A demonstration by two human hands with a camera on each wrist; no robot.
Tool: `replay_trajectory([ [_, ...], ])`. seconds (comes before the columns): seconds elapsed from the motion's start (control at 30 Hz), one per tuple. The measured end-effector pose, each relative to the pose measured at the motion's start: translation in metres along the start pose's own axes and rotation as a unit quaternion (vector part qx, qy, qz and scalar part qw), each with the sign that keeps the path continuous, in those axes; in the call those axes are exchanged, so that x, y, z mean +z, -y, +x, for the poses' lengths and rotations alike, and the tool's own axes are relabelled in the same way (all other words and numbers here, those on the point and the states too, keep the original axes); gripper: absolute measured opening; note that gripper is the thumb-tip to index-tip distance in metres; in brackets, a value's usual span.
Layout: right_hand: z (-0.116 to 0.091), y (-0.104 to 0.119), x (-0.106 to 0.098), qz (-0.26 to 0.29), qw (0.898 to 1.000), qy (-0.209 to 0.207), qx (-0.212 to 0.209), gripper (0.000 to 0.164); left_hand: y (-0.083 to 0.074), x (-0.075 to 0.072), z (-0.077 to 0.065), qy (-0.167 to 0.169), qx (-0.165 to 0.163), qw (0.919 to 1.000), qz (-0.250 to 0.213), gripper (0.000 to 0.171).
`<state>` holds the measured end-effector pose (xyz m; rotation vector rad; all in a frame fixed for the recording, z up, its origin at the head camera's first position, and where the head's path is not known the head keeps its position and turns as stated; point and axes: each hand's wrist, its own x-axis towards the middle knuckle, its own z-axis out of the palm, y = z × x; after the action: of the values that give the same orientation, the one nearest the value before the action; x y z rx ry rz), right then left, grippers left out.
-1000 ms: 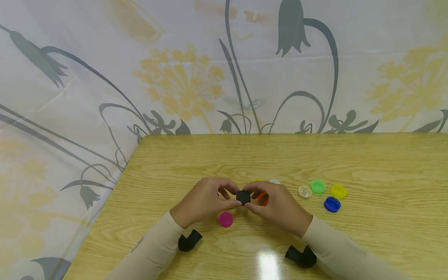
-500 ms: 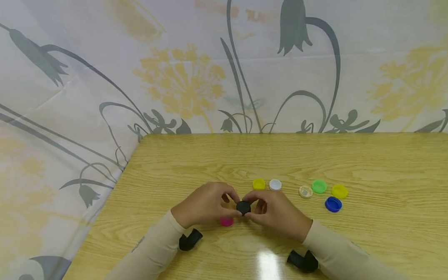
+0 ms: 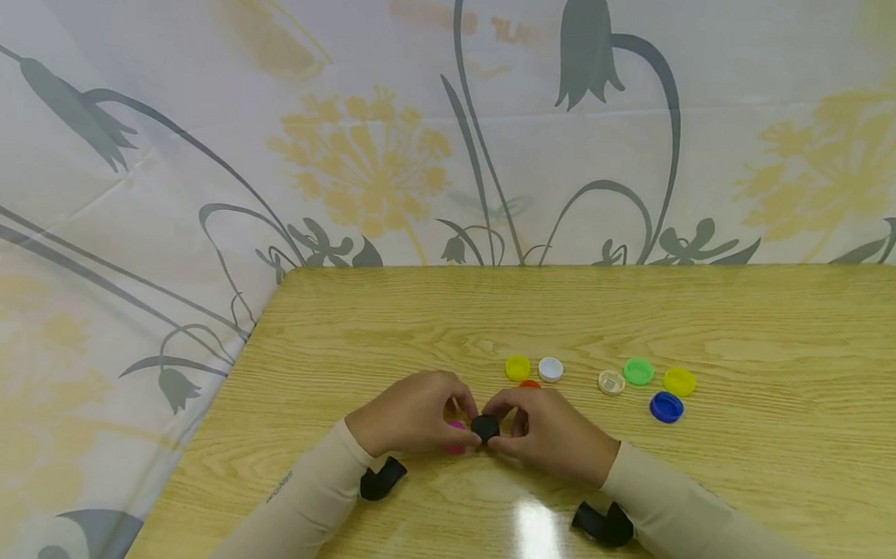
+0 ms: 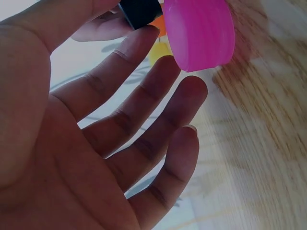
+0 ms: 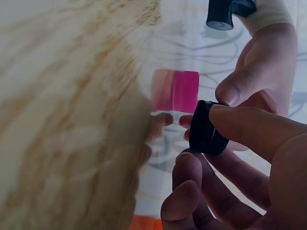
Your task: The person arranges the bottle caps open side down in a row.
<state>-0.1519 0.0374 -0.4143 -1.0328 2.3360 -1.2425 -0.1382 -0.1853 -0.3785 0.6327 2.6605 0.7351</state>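
A small black bottle cap (image 3: 485, 429) is held between both hands just above the table. My left hand (image 3: 408, 415) pinches it from the left with thumb and index finger; its other fingers are spread and loosely bent in the left wrist view. From the right, my right hand (image 3: 561, 434) grips the black cap (image 5: 204, 129) with its thumb and fingers. A pink bottle cap (image 4: 206, 36) stands on the table beside the black one, partly covered by the left fingers in the head view. An orange-red cap (image 3: 529, 384) shows partly behind the right hand.
Farther back lie a yellow cap (image 3: 517, 368) and a white cap (image 3: 551, 369). To the right are a beige cap (image 3: 612, 382), a green cap (image 3: 638, 371), another yellow cap (image 3: 680, 381) and a blue cap (image 3: 666, 407). Black wrist mounts (image 3: 604, 525) sit under both forearms.
Both hands have brought the black cap nearer to the person and lower, beside the pink cap. The yellow and white caps, covered at first, now show behind the right hand.
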Motion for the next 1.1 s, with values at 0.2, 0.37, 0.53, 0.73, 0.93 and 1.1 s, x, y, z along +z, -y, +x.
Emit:
replay_trajectory([
  [0.2,0.0003,-0.0019,0.0012,0.001,1.0,0.003,0.0,0.023,0.0019,0.0027,0.001,0.002,0.007,0.9998,0.017,0.018],
  [0.37,-0.0002,-0.0014,0.0019,0.006,1.0,0.009,0.007,0.024,0.001,0.0033,0.0005,0.006,0.006,0.9997,0.024,0.017],
  [0.53,0.0008,-0.0004,0.0032,0.011,1.0,0.016,0.006,0.023,0.0009,0.0038,-0.0004,0.009,0.008,0.9996,0.024,0.015],
  [0.73,0.0011,-0.0003,0.0032,0.008,1.0,0.02,0.008,0.025,0.0011,0.0045,-0.0008,0.008,0.009,0.9992,0.037,0.016],
  [0.93,0.0002,0.0,0.0025,0.001,1.0,0.02,0.011,0.025,0.0008,0.0054,-0.0004,0.008,0.007,0.9992,0.039,0.017],
  [1.1,0.0,0.0,0.0025,0.001,1.0,0.02,0.011,0.024,0.0012,0.0068,0.0005,0.005,0.01,0.9988,0.048,0.018],
])
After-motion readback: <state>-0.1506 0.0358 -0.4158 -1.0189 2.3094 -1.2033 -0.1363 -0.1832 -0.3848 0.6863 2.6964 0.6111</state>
